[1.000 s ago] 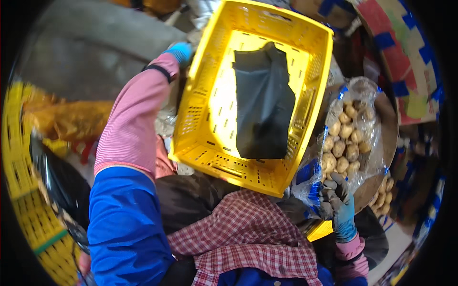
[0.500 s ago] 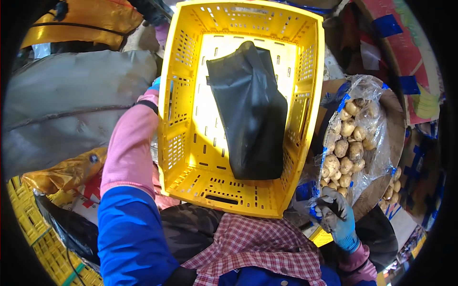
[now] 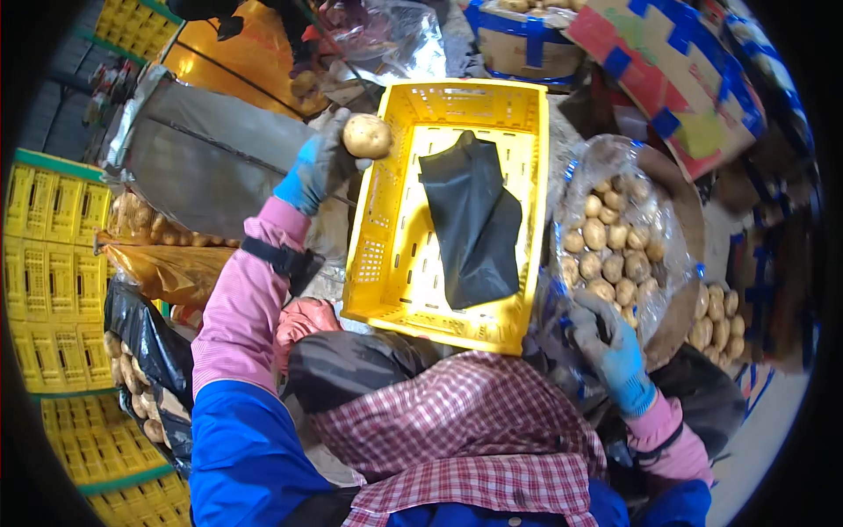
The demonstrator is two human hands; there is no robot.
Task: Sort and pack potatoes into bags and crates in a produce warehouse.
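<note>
1. Item: one pale potato, located at the far left corner of the yellow crate, overlapping its rim in view.
2. Left grip: closed around the potato, outside the crate's left wall.
3. Right grip: fingers curled, right of the crate's near end, beside the clear liner; cannot tell whether anything is held.
4. Handling, as judged: firm, fairly light, rounded; skin may bruise, and any dust could make it slip. Best held around its widest part, with palm support.
5. Inside the crate: a creased black sheet, covering much of the floor.
6. Right of the crate: more potatoes in the liner, within a round brown container.
7. Left of the crate: a grey covered bulk and an orange bag.
8. Obstructions: the crate's raised left wall beside the left grip; loose liner film near the right.
</note>
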